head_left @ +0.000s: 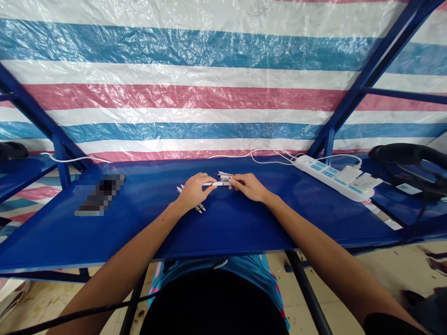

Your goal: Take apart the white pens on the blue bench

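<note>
In the head view, the left hand [194,190] and the right hand [247,187] both grasp one white pen [216,184], with the fingers closed on it, near the middle of the blue surface [244,223]. More pens [224,175] lie in a small group at 12 o'clock from it, and two pen tips [199,208] stick out under the left hand at 6 o'clock. A white power strip [331,177] lies at 3 o'clock, a blurred thing [100,195] lies at 9 o'clock, and a striped plastic sheet [181,93] hangs behind the surface.
</note>
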Motion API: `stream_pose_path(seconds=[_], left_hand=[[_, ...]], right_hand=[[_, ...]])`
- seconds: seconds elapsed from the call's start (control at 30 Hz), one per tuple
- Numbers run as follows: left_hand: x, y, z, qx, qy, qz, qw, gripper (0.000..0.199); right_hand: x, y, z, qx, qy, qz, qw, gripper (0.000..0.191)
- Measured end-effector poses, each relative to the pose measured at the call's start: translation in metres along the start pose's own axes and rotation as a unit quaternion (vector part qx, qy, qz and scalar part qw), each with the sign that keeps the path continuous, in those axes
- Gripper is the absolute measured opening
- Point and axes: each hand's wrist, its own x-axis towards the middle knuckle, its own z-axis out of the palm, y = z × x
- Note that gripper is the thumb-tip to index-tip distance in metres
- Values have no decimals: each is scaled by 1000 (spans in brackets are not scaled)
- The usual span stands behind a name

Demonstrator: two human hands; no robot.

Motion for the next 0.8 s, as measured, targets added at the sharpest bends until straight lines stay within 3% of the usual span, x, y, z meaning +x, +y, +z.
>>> stream_pose_path(seconds=[0.43,0.6,0.8], left_hand=[[0,0,-1,1,-2,-4,1000,20],[0,0,-1,-8,2,1,1000,19],[0,0,-1,-9,0,7,1000,18]], right_hand=[[-2,-2,0,39,10,-2,999,31],[-2,-2,0,36,3,2,999,36],[0,-2,-1,9,-21,0,1000,60]])
